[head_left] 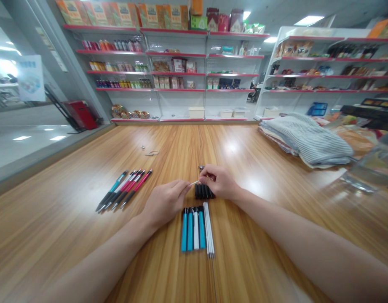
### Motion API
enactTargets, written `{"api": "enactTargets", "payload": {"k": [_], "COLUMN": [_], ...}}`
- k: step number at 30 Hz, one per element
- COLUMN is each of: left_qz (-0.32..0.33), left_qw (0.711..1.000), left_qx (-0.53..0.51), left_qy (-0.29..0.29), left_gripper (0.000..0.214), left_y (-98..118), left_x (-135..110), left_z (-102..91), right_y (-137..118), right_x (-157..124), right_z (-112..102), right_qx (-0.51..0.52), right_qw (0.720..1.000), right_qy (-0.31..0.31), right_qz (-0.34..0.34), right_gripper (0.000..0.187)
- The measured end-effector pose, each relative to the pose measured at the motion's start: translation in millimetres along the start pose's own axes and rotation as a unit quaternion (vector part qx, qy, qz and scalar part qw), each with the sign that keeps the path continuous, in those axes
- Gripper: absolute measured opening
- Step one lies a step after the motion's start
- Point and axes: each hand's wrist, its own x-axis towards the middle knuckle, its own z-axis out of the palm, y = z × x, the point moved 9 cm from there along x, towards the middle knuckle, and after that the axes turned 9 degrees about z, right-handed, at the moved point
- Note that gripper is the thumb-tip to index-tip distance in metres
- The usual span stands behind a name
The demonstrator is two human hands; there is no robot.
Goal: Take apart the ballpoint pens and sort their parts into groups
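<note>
A thin white refill (194, 182) spans the gap between my left hand (167, 203) and my right hand (218, 182), pinched in the fingertips of both. Just below my right hand lies a tight row of black pen barrels (204, 191). Near my left wrist, blue and white pen barrels (190, 229) lie side by side, with a bundle of long white refills (209, 229) next to them. Left of my left hand, several assembled teal and red pens (124, 189) lie fanned out. A small dark part (201, 167) sits just beyond my right fingers.
All of this lies on a long wooden table (231, 147). Small metal bits (151, 153) lie farther out. A folded grey striped cloth (307, 141) and a clear plastic object (370, 168) are on the right. Shelves of packaged goods (177, 71) stand beyond the table.
</note>
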Motion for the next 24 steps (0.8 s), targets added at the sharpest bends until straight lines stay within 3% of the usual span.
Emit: {"api": "enactTargets", "payload": {"k": [5, 11, 17, 24], "left_qz": [-0.001, 0.005, 0.069, 0.213], "left_qw": [1.000, 0.999, 0.995, 0.977], "left_qx": [-0.003, -0.004, -0.021, 0.000], "left_qy": [0.018, 0.040, 0.062, 0.023], "left_gripper": [0.021, 0.019, 0.015, 0.020], "left_y": [0, 0, 13, 52], "left_x": [0, 0, -3, -7], "left_z": [-3.3, -8.1, -15.3, -18.5], "right_y": [38, 58, 29, -5], "right_x": [8, -4, -40, -59], "right_z": [-17, -16, -1, 29], "right_qx": [0.102, 0.239, 0.353, 0.302], "right_qw": [0.989, 0.951, 0.897, 0.859], "right_qy": [0.017, -0.069, -0.206, -0.368], "right_qz": [0.104, 0.184, 0.170, 0.189], "right_gripper": [0.023, 0.028, 0.027, 0.024]}}
